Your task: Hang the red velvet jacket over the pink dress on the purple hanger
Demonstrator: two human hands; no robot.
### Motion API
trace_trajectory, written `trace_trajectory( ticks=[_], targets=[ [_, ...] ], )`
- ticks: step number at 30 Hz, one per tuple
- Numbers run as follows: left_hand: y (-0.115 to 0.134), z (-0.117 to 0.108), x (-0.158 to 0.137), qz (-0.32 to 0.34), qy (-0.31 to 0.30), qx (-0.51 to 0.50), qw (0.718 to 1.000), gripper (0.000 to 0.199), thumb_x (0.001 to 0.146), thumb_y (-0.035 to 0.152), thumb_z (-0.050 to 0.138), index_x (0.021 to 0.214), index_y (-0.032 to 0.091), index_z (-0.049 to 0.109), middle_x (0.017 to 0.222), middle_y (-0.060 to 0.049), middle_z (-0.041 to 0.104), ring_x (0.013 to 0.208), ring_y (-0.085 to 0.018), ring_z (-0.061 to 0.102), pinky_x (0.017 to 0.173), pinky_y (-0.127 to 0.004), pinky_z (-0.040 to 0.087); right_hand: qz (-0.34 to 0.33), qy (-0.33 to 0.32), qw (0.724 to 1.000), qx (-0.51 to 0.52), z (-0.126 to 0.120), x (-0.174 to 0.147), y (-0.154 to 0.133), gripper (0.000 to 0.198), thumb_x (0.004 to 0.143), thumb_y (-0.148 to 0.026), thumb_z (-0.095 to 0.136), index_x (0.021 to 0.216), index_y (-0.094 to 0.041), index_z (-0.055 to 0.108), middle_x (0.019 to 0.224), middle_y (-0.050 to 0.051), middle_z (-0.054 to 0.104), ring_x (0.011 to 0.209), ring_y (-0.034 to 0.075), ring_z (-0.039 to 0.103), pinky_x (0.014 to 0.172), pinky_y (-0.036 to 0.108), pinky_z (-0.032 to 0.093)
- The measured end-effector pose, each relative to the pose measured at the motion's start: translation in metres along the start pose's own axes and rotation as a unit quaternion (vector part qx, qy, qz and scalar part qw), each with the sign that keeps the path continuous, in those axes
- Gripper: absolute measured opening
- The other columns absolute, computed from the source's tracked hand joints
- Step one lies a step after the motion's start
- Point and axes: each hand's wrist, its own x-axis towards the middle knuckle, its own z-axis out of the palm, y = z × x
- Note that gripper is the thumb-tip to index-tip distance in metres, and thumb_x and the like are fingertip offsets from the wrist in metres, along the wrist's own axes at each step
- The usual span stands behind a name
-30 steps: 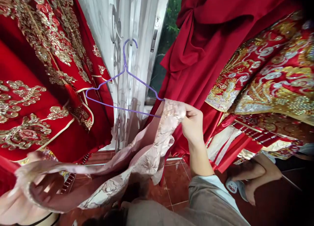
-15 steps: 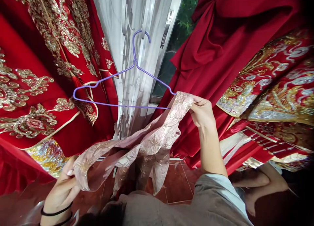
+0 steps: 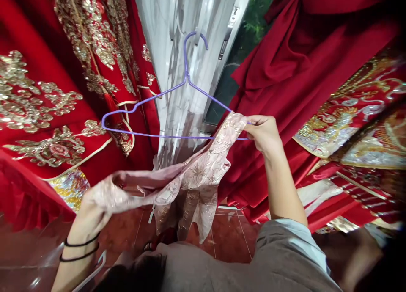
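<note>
A purple clothes hanger (image 3: 187,78) hangs by its hook in front of the pale grey-white panel. One shoulder strap of a pink brocade dress (image 3: 198,173) is looped over the hanger's right arm. My right hand (image 3: 266,133) pinches that strap at the hanger's right end, where the purple tip shows by the fingers. At lower left, my left hand (image 3: 89,211) grips the other side of the dress and stretches it outward, below the hanger's left end. Fabric covers part of the left fingers. The lower part of the dress hangs down in front of me.
Red garments with gold sequin embroidery (image 3: 60,144) hang close on the left. A plain red drape (image 3: 272,67) and embroidered red pieces (image 3: 336,114) hang on the right. Behind are a door latch (image 3: 234,17) and dark glass. A person's blurred limb (image 3: 361,258) shows at lower right.
The strap in my right hand has moved inward along the hanger, whose right tip now shows past it. My left hand has turned, and fabric now covers its fingers. The view has shifted slightly.
</note>
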Motion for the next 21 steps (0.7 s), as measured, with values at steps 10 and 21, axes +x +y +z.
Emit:
trace_trajectory(
  ticks=[10, 21],
  targets=[
    [0.022, -0.014, 0.109, 0.201, 0.172, -0.096, 0.960, 0.020, 0.055, 0.011, 0.080, 0.072, 0.017, 0.071, 0.079, 0.000, 0.072, 0.067, -0.012, 0.058, 0.074, -0.030, 0.055, 0.043, -0.051, 0.996, 0.064, -0.022, 0.010, -0.006, 0.025, 0.052, -0.022, 0.077, 0.075, -0.013, 0.074, 0.044, -0.002, 0.046, 0.037, 0.003, 0.026, 0.040, 0.022, 0.010],
    [0.060, -0.015, 0.145, 0.239, 0.128, -0.037, 0.962, 0.024, 0.053, 0.027, 0.085, 0.055, 0.014, 0.064, 0.056, 0.001, 0.060, 0.060, -0.009, 0.047, 0.060, -0.022, 0.046, -0.024, -0.034, 0.998, 0.039, -0.016, 0.010, 0.007, 0.040, 0.047, -0.042, 0.095, 0.071, -0.016, 0.077, 0.044, -0.005, 0.040, 0.041, 0.004, 0.028, 0.038, 0.022, 0.017]
  ],
)
